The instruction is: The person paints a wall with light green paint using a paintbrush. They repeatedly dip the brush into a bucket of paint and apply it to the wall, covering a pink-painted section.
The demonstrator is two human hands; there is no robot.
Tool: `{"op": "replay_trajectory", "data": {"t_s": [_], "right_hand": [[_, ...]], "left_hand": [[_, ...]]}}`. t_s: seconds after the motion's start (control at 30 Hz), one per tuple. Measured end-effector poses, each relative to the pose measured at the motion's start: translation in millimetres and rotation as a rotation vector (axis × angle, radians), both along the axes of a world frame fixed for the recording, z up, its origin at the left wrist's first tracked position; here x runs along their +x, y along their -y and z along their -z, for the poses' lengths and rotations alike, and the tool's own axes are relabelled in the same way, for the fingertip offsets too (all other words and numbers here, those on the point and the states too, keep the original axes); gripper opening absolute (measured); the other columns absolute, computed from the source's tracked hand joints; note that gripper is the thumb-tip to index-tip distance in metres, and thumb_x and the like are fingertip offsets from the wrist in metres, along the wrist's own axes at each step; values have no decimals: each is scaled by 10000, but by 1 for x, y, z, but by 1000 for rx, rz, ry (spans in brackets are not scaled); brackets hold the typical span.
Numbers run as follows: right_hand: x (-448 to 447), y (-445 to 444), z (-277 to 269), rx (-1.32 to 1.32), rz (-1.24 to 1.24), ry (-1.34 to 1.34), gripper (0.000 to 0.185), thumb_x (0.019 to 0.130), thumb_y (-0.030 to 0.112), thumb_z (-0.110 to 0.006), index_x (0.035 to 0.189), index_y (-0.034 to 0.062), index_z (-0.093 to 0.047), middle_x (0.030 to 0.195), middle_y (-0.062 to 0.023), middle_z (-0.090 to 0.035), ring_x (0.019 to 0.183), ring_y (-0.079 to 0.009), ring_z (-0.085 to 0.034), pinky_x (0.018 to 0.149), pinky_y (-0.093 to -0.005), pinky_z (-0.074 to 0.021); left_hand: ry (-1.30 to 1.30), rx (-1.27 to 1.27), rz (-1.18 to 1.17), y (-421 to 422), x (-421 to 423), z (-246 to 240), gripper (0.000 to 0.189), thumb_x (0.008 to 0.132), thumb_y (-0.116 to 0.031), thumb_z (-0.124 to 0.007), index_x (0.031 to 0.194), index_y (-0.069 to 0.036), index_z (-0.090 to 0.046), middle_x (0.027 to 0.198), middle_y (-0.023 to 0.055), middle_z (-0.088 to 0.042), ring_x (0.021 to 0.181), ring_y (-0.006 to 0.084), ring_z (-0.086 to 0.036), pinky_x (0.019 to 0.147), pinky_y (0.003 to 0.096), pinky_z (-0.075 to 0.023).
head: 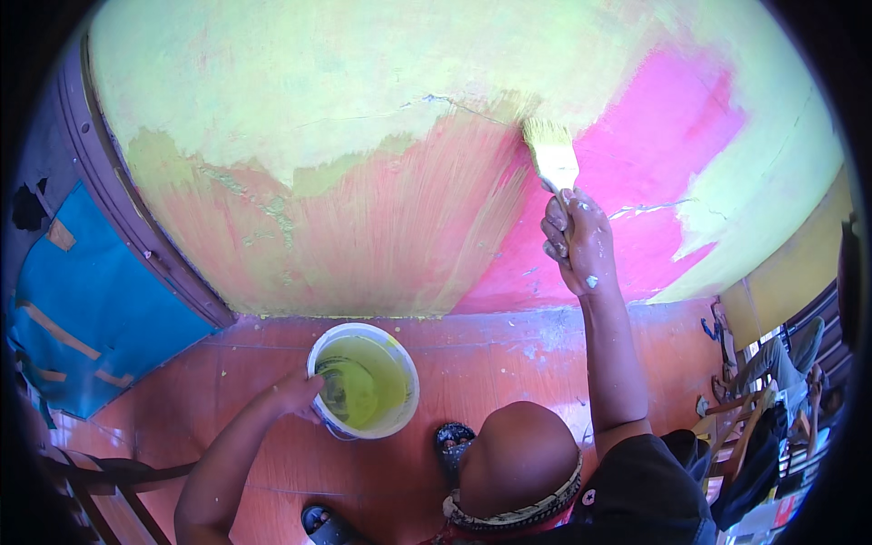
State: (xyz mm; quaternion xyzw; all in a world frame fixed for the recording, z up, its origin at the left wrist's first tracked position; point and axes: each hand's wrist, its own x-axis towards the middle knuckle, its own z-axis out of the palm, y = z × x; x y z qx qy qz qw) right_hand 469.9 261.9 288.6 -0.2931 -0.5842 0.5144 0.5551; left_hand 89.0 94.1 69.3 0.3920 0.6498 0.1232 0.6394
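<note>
My right hand (579, 235) grips the handle of a flat paintbrush (555, 153), its bristles coated in pale yellow-green paint and against the wall (436, 61). Paint spots mark that hand. The wall is pale green above, with streaky yellow-green strokes over pink in the middle and a bare pink patch (671, 122) at the right. Cracks run near the bristles. With my left hand (300, 395) I hold the rim of a white plastic bucket (402, 347) containing yellow-green paint (364, 388); my fingers are partly hidden inside it.
A brown frame (136, 197) and a blue sheet with tape strips (102, 272) stand at the left. Below is a reddish wood-look floor (477, 368), with my sandals (453, 443) and bent knee (524, 443). A wooden chair (102, 490) is lower left; a seated person (776, 368) is at right.
</note>
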Motion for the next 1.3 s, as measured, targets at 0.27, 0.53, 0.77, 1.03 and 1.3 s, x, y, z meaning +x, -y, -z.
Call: {"op": "replay_trajectory", "data": {"t_s": [0.27,0.53,0.77,1.03,1.3], "right_hand": [[-21,4,201,-881,-22,37,121,1019,204,-429,985,112,-500,664,41,-419,464,-52,-346,357,-209,-252],[-20,-3,22,-163,32,-35,234,1019,187,-350,1092,24,-500,712,27,-424,496,-46,-336,381,-188,-276],[-40,11,83,-225,95,-99,200,1033,215,-424,1131,70,-520,708,34,-422,510,-52,-356,399,-211,-278],[-32,-4,159,-857,-75,-126,125,983,144,-398,1011,57,-484,695,21,-430,474,-59,-348,334,-209,-260],[-21,-5,-62,-180,-126,-191,180,996,145,-352,1040,24,-478,739,23,-424,508,-40,-334,374,-197,-275]], "left_hand": [[12,21,1,7,6,-4,405,1008,-235,-385,1353,-31,-442,1046,204,-685,789,302,-732,634,381,-646],[21,35,-33,9,2,0,412,1009,-230,-375,1368,-34,-427,1030,199,-685,772,294,-730,619,375,-643],[-23,17,-6,5,4,-3,416,1014,-238,-380,1342,7,-450,1026,215,-685,796,289,-732,619,359,-643],[44,23,-26,7,2,7,419,1013,-237,-378,1337,19,-454,1048,223,-679,805,302,-731,641,376,-650],[19,50,3,-5,11,-9,403,1003,-217,-389,1346,-10,-433,1016,214,-681,766,298,-729,605,380,-645]]}}
